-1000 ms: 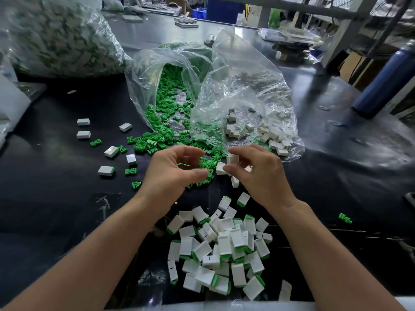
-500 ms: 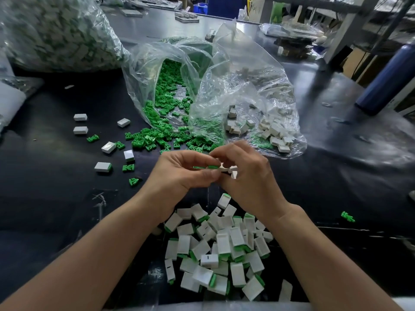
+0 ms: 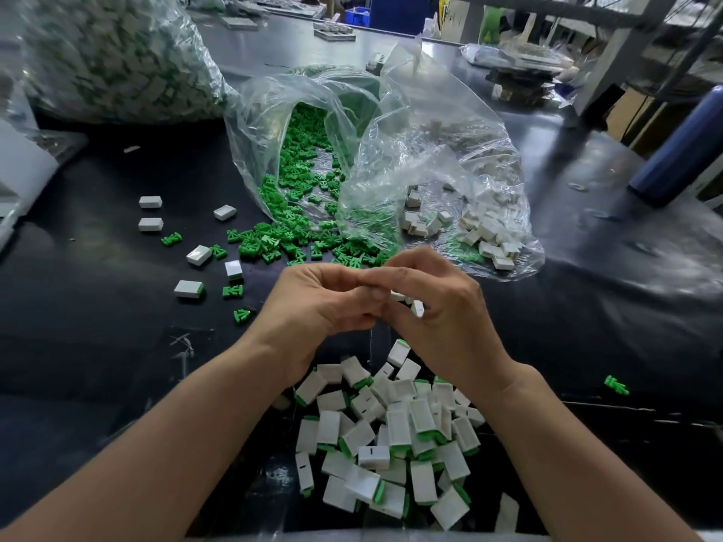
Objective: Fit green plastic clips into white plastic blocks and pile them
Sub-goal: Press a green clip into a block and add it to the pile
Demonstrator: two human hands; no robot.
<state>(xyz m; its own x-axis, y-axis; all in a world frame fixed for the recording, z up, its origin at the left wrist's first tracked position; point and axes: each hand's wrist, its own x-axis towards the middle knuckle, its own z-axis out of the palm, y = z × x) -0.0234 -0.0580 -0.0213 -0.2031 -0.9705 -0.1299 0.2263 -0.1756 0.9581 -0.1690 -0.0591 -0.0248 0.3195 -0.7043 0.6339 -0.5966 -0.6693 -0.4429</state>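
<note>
Nearest to me, at the front edge of the dark surface point(image 3: 98, 346), a pile point(image 3: 391, 444) of white blocks with green clips fitted in their ends lies in a loose heap between the two forearms. Just beyond it the left hand point(image 3: 324, 307) and the right hand point(image 3: 438, 307) meet above the surface, fingertips touching. The right hand's grip is clamped on a white block point(image 3: 418, 308) that shows beneath its curled fingers. The left hand's grip is drawn in, thumb against fingers, and I cannot tell whether anything sits in it. A stray clip point(image 3: 617, 385) lies well off to the right. Left of the hands, a few single blocks point(image 3: 150, 213) and clips are scattered about. Behind the hands, loose green clips point(image 3: 281, 244) spill from the mouth of a clear bag point(image 3: 281, 123), and just beside it a second clear bag point(image 3: 489, 158) holds empty white blocks. Farther back on the left stands a large full bag point(image 3: 109, 56), and on the right a blue cylinder point(image 3: 680, 150).
</note>
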